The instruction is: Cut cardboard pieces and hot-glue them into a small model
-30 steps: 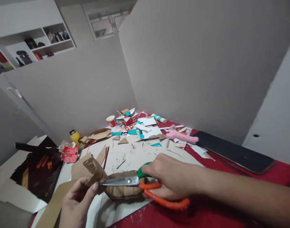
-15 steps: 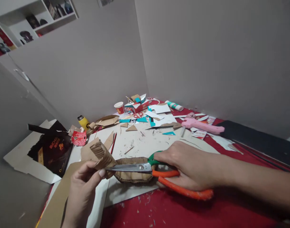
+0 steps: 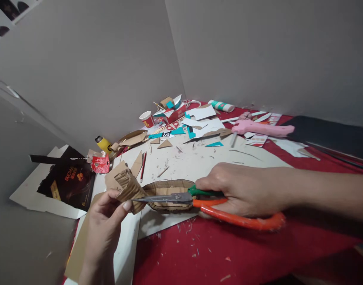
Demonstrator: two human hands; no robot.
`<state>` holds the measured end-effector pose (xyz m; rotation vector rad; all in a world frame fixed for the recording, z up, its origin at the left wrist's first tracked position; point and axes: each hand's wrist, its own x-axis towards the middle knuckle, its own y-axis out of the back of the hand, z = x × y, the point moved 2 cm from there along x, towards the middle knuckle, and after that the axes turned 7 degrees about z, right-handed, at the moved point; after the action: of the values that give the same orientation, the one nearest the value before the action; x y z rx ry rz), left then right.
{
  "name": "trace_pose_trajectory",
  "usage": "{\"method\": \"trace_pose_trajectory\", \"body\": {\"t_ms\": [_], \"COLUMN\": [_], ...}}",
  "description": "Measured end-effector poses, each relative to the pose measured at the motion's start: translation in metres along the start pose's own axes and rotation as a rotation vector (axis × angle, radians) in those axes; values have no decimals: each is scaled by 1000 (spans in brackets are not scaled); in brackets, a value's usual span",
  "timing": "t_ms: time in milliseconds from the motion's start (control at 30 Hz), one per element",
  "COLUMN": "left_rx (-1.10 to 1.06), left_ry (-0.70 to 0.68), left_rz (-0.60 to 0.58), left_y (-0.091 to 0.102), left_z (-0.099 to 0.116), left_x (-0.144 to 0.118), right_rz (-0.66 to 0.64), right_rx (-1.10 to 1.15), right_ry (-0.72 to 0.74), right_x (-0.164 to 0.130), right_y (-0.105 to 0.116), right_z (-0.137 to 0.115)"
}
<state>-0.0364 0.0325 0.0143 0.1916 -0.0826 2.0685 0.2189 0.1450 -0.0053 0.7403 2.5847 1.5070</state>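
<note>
Left hand (image 3: 102, 221) pinches a corrugated cardboard piece (image 3: 128, 189) between thumb and fingertips. Right hand (image 3: 243, 190) grips orange-and-green scissors (image 3: 199, 202), whose blades meet the cardboard's right edge, above a white board (image 3: 199, 162) on the red table (image 3: 229, 253).

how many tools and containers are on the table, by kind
Scissors: 1, in the right hand, blades at the corrugated cardboard piece held by the left hand
Glue gun: 1
Pencil: 1
Paper cup: 1
Yellow bottle: 1
Glue tube: 1
Total: 6
</note>
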Motion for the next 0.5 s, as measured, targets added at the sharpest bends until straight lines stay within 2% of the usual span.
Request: {"method": "trace_pose_trajectory", "body": {"t_ms": [233, 333, 500], "left_rx": [171, 255, 150], "left_ry": [18, -32, -94], "left_rz": [-135, -119, -49], "left_y": [2, 1, -1], "left_z": [-8, -10, -14], "left_x": [3, 4, 4], "right_rz": [62, 109, 121], "right_rx": [-323, -356, -298], "right_ry": [7, 8, -40], "right_x": [1, 4, 2], "right_y": [0, 1, 5], "right_z": [1, -2, -5]}}
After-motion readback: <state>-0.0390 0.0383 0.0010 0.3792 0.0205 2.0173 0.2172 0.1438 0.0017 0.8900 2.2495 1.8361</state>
